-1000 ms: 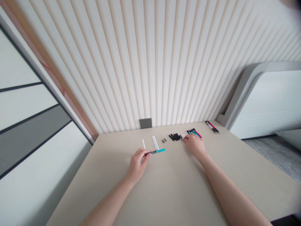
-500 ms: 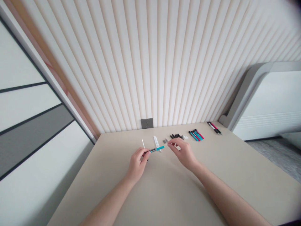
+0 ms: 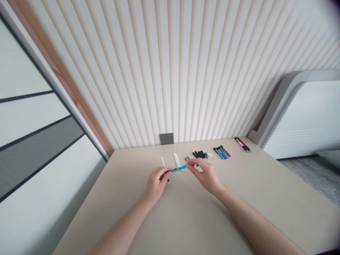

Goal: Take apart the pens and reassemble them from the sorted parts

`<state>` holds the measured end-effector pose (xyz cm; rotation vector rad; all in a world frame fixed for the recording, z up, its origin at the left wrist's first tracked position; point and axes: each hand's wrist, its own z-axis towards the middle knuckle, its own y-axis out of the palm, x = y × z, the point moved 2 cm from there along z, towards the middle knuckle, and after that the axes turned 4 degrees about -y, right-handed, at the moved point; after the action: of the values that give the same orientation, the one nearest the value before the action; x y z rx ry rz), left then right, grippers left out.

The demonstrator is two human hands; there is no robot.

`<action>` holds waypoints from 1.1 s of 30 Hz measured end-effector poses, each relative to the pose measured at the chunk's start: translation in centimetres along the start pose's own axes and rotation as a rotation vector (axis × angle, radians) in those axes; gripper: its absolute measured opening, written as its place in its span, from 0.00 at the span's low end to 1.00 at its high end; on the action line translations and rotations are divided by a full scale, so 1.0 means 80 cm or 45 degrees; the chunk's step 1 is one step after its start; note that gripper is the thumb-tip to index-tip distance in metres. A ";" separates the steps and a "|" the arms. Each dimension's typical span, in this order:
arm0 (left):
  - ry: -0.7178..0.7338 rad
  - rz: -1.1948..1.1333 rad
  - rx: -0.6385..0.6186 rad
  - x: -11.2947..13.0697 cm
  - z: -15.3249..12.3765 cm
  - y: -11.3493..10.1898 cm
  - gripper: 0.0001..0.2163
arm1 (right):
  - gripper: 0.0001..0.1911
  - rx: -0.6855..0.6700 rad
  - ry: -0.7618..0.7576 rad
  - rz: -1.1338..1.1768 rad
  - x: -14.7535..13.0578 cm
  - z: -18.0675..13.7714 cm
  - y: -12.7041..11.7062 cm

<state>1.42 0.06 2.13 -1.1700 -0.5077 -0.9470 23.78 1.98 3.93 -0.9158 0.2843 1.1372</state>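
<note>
My left hand (image 3: 156,182) pinches a teal pen barrel (image 3: 182,167) with a black clip end, held slanting above the table. A white pen refill (image 3: 163,161) with a black grip and tip (image 3: 168,180) passes behind the left fingers; whether they also hold it I cannot tell. My right hand (image 3: 204,174) has thumb and forefinger pinched at the barrel's far right end. Whatever small piece lies between those fingertips is hidden. Just behind the barrel lie several white refills (image 3: 176,159). Small grey metal pieces (image 3: 186,158) sit behind the right fingertips.
On the beige table (image 3: 170,219), several black grips (image 3: 199,154) lie beside small white pieces (image 3: 210,154). Farther right are several teal and red barrels (image 3: 222,152) and a few whole pens (image 3: 243,145). A ribbed wall with a dark socket (image 3: 166,138) borders the back edge.
My right hand has moved slightly left, bringing its pinched fingertips from a small gap onto the end of the teal barrel. My left hand keeps its hold on the barrel.
</note>
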 end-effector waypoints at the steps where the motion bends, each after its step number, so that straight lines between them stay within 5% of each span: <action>1: 0.002 -0.010 -0.018 -0.001 0.000 0.001 0.12 | 0.11 0.006 -0.011 -0.004 -0.001 0.000 0.000; 11: -0.014 -0.090 -0.130 -0.002 -0.001 0.006 0.11 | 0.11 0.027 -0.121 0.035 -0.019 -0.002 0.002; 18: -0.110 -0.282 -0.026 -0.015 -0.004 0.002 0.12 | 0.12 -0.142 0.143 0.158 -0.022 -0.015 0.028; 23: -0.056 -0.360 -0.034 -0.012 -0.007 0.002 0.10 | 0.13 -0.396 0.235 0.418 -0.037 -0.030 0.061; 33: 0.023 -0.363 -0.237 0.003 -0.012 0.004 0.11 | 0.13 -0.343 0.385 0.972 -0.046 -0.024 0.073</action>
<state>1.73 -0.92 1.83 -1.2754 -0.5920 -1.2702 17.58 -1.21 2.21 -1.2688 0.7880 1.7636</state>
